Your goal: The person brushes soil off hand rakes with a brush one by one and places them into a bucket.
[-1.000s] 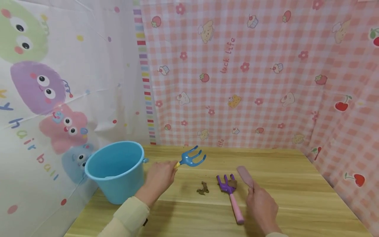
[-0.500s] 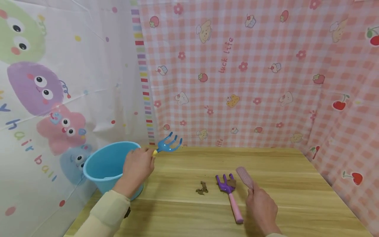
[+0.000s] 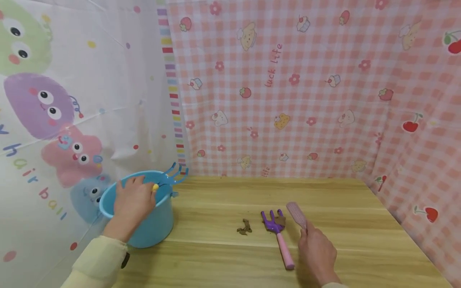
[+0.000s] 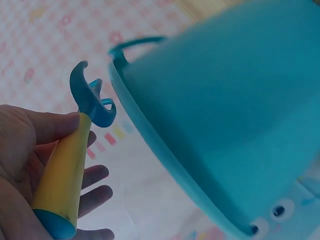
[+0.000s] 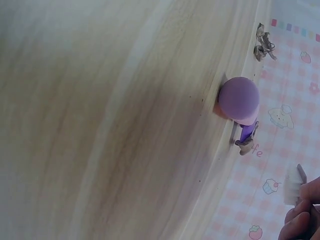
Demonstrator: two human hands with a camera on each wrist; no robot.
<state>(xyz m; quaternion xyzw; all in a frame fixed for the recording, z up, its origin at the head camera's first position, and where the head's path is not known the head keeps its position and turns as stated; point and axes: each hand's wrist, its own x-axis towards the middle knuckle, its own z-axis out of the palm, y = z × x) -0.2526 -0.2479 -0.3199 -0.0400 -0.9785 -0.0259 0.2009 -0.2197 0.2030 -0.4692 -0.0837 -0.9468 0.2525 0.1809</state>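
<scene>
In the head view my left hand (image 3: pixel 132 205) is over the mouth of a light blue bucket (image 3: pixel 155 228). It grips the yellow handle of a blue three-pronged hand rake (image 3: pixel 174 178), whose prongs point away past the rim. The left wrist view shows the thumb pressed on the rake's handle (image 4: pixel 62 172), with the other fingers behind it. My right hand (image 3: pixel 317 251) holds a pink brush (image 3: pixel 296 214) above the table; white bristles (image 5: pixel 291 186) show in the right wrist view. Near that hand lies a purple hand rake (image 3: pixel 284 250) with a pink handle.
Brown dry leaf pieces (image 3: pixel 245 227) lie left of the purple rake, and another brown piece (image 3: pixel 279 221) sits at its prongs. The wooden table (image 3: pixel 342 200) meets a pink checked cloth (image 3: pixel 281 100) behind and a white printed cloth (image 3: pixel 119 88) at left.
My left hand has carried the blue rake leftward, from beside the bucket to over its opening. The right hand and its brush have stayed about where they were.
</scene>
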